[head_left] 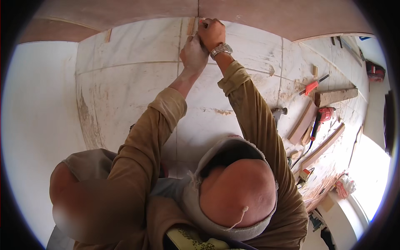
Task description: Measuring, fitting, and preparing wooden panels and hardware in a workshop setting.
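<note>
Both my arms reach forward to the lower edge of a brown wall panel (266, 14), close to a vertical seam. My right hand (213, 33), with a metal watch (221, 50) on its wrist, is closed around something small. A bit of red shows at its fingertips, but the kind cannot be made out. Just left of it and slightly nearer, my left hand (194, 53) is curled closed against the right. What its fingers hold, if anything, is hidden. Beside them a thin wooden strip (191, 26) stands at the panel's edge.
On the dirty tiled floor (129, 89) to my right lie a red-handled tool (311, 86), a hammer (279, 112), a red power drill (321, 121) with a cord, and several wood pieces (336, 96). Another wooden strip (108, 36) stands at the far left. My bare knee (239, 191) is bent below.
</note>
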Action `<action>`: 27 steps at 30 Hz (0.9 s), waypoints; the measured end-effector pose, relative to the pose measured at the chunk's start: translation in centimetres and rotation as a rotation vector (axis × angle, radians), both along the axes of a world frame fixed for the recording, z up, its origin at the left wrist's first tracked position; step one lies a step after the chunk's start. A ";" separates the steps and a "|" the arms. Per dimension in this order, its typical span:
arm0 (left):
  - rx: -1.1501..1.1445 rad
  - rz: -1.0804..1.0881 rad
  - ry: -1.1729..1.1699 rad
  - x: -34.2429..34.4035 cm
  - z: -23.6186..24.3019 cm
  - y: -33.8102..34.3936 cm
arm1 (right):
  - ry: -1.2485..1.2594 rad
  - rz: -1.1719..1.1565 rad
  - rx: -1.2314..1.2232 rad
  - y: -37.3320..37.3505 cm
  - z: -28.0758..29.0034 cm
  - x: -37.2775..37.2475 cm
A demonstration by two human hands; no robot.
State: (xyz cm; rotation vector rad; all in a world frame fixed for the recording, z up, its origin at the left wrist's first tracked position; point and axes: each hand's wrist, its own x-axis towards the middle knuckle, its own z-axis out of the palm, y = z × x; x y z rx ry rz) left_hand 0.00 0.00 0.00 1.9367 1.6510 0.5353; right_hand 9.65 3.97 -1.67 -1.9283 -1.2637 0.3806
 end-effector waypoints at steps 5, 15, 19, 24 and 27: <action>0.082 0.018 -0.008 0.6 -1.2 -0.5 | -0.110 -0.038 0.040 -0.2 0.0 -0.1; 0.068 -0.103 -0.089 6.9 -0.9 -3.9 | -0.070 -0.172 0.037 -3.9 -0.2 6.6; 0.101 -0.194 -0.118 10.9 -0.1 -5.3 | -0.137 -0.333 0.073 -6.8 0.4 11.3; 0.018 -0.651 -0.023 10.9 0.5 -8.8 | -0.030 -0.486 0.138 -16.0 1.7 13.3; 0.132 -0.906 0.001 6.0 1.2 -8.7 | -0.070 -0.480 0.227 -22.3 2.5 11.7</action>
